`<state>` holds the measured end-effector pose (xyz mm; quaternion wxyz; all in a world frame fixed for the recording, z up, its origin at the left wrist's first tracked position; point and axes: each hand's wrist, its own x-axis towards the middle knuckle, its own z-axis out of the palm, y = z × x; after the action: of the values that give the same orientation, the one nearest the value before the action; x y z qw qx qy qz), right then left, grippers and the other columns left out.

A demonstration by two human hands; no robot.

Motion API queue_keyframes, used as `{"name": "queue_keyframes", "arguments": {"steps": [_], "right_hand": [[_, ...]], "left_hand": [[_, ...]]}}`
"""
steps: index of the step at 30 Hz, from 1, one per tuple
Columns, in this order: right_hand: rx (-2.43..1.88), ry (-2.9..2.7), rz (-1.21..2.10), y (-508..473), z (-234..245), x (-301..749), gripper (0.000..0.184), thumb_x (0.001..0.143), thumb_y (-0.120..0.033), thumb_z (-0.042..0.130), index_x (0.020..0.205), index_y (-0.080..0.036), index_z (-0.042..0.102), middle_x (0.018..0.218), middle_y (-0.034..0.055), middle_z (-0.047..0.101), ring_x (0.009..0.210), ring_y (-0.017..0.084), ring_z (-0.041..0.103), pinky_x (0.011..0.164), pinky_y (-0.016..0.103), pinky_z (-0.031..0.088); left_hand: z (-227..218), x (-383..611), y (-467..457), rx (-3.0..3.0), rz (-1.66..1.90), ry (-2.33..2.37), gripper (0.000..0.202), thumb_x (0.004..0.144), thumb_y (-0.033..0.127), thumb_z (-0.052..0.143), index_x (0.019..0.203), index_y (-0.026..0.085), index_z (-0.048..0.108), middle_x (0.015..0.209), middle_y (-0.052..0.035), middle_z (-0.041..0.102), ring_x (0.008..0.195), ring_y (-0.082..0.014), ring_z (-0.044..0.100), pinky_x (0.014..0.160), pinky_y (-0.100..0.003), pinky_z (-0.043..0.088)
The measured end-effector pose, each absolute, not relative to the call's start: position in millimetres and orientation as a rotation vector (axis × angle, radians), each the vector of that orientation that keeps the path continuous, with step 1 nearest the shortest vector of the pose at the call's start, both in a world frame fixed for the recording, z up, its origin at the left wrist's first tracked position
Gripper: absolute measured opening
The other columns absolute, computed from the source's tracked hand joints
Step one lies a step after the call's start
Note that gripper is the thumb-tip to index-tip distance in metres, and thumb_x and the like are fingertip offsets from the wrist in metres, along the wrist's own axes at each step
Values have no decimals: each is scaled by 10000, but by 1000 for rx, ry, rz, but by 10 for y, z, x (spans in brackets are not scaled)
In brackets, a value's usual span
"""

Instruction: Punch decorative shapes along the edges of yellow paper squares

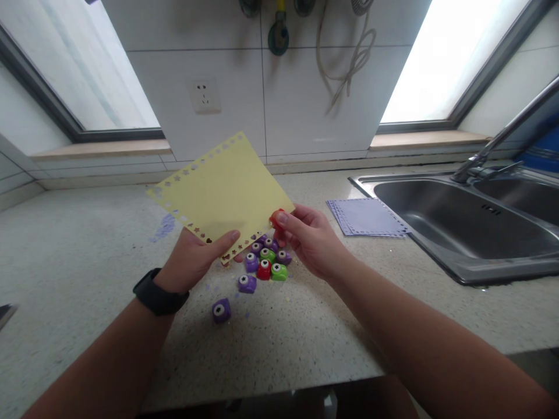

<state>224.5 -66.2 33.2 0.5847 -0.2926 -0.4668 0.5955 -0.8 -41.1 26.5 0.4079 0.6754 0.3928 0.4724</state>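
Observation:
A yellow sheet of paper (227, 189), with small shapes punched along several of its edges, is held up tilted over the counter. My left hand (201, 253) grips its near lower edge, thumb on top. A red craft punch (276, 219) is pinched in my right hand (312, 238) at the sheet's right edge, near the corner. Below the paper lies a cluster of small punches: purple (251, 262), green (279, 271) and red (264, 269). Two more purple punches, one of them (221, 311) closest to me, sit apart from the cluster.
To the right, a stack of lavender sheets (367, 216) with punched borders lies beside the steel sink (437, 256). Lavender paper bits (165, 227) are piled at the left, with more scattered under my hands. A tiled wall with a socket (204, 96) stands behind the counter (305, 331).

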Motion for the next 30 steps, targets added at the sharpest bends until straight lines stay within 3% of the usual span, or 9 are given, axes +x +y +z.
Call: {"name": "queue_keyframes", "arguments": {"steps": [5, 10, 22, 30], "right_hand": [[-694, -1096, 1377, -658, 324, 2247, 243, 809, -395, 825, 827, -175, 722, 743, 2, 647, 633, 99, 555, 559, 242, 440], [-690, -1102, 1360, -660, 318, 2241, 242, 810, -392, 822, 830, -176, 714, 744, -3, 635, 628, 99, 551, 559, 246, 432], [-687, -1170, 1309, -657, 301, 2250, 252, 844, -425, 786, 843, -197, 677, 720, -11, 611, 608, 107, 520, 551, 266, 399], [-691, -1199, 1271, -668, 324, 2251, 268, 840, -432, 785, 839, -190, 671, 685, -17, 600, 578, 103, 511, 518, 260, 387]], "left_hand": [[260, -10, -416, 1710, 1158, 994, 428, 834, 426, 769, 1160, 151, 724, 1072, -101, 791, 1019, -320, 737, 836, -431, 638], [266, -5, -426, 1704, 1151, 985, 430, 834, 417, 767, 1171, 153, 724, 1029, -90, 796, 855, -280, 764, 802, -420, 645], [273, 0, -425, 1715, 1170, 997, 405, 819, 421, 778, 1135, 173, 735, 1057, -89, 791, 1039, -307, 730, 972, -452, 582], [260, -3, -433, 1704, 1123, 1000, 424, 833, 459, 758, 1133, 161, 728, 1078, -102, 786, 955, -305, 747, 826, -422, 638]]}}
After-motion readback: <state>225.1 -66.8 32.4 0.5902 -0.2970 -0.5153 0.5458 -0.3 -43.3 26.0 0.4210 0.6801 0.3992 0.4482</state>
